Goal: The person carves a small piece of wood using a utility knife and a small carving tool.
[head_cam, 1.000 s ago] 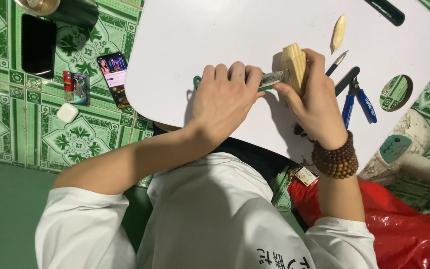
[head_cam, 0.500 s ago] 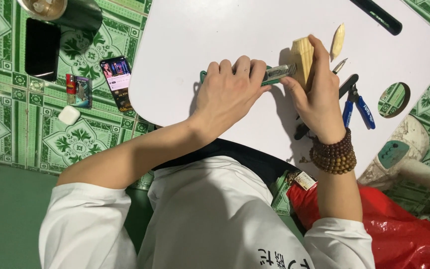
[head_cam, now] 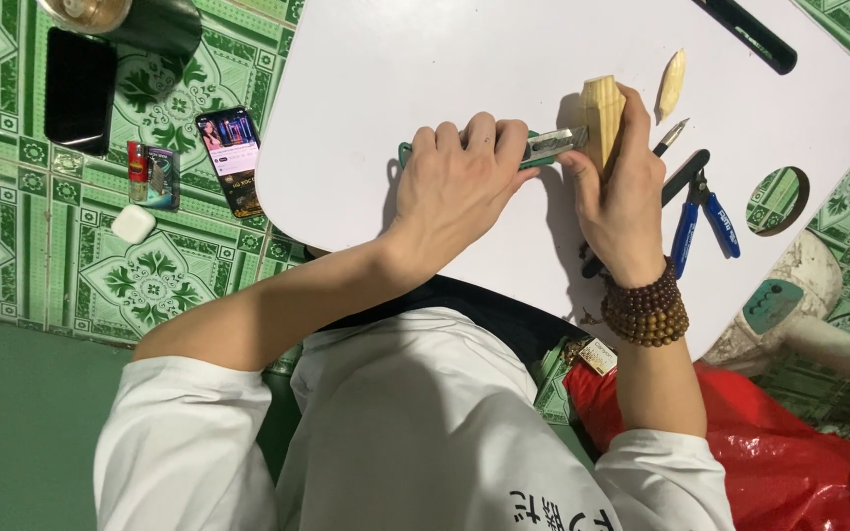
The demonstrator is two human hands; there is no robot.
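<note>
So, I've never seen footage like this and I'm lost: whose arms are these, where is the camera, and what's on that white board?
The camera sits on a person's head and looks straight down, so you see their own arms and white shirt from above. There is no machine here, only two bare hands. The left hand grips a utility knife with a green handle, its blade against a pale wood block. The right hand, with a bead bracelet at the wrist, holds that block upright on the white table. Also on the table: a small carved wood piece, blue-handled pliers and a black marker. On the green tiled floor lie two phones and a white earbud case.
</note>
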